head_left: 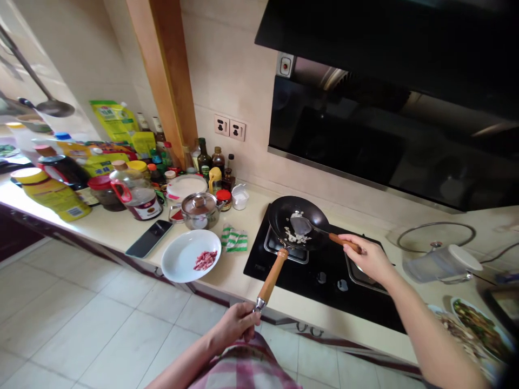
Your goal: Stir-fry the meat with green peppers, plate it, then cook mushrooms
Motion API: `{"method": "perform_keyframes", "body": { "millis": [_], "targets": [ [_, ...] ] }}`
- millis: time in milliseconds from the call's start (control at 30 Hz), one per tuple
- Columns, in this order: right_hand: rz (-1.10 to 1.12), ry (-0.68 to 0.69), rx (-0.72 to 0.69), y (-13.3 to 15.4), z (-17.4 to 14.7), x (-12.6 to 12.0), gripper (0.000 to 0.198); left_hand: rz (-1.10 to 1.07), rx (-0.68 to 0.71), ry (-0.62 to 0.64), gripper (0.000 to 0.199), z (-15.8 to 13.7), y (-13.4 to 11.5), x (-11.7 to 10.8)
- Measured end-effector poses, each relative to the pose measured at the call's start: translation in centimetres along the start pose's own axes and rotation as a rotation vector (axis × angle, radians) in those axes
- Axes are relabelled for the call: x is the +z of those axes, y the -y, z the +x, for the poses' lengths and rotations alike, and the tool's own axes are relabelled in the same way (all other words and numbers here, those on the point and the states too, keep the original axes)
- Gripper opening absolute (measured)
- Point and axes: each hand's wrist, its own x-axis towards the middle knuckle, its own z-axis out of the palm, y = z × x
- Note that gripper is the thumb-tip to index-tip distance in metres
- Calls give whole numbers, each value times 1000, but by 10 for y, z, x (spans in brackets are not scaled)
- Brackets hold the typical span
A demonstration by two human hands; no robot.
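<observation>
Your left hand point(242, 321) is closed around the end of the wok handle point(273, 279), and your right hand point(367, 259) is closed around the spatula point(300, 224). The wok point(279, 216) is over the stove point(279, 274) (some pale pieces point(295, 236) lie inside).

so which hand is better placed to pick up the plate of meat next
Probably the left hand: it is nearer the plate, though it grips the pan handle. The right hand is farther off, holding the spatula.
</observation>
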Motion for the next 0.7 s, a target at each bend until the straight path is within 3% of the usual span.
{"method": "perform_keyframes", "body": {
  "millis": [100, 233, 333, 567, 700],
  "targets": [
    [-241, 192, -207, 40, -16, -28, 32, 40, 10, -11, 52, 1, 1, 0],
    [-414, 300, -288, 71, -15, -13, 26, 45, 9, -12, 54, 1, 1, 0],
    [-480, 198, -179, 62, 9, 3, 24, 31, 12, -14, 53, 0, -2, 2],
    [-171, -134, 285, 10, 64, -20, 14, 11, 21, -29, 52, -2, -2, 5],
    [18, -186, 352, -3, 72, 8, 23, 26, 13, -34, 50, -2, -1, 5]
  ]
}}
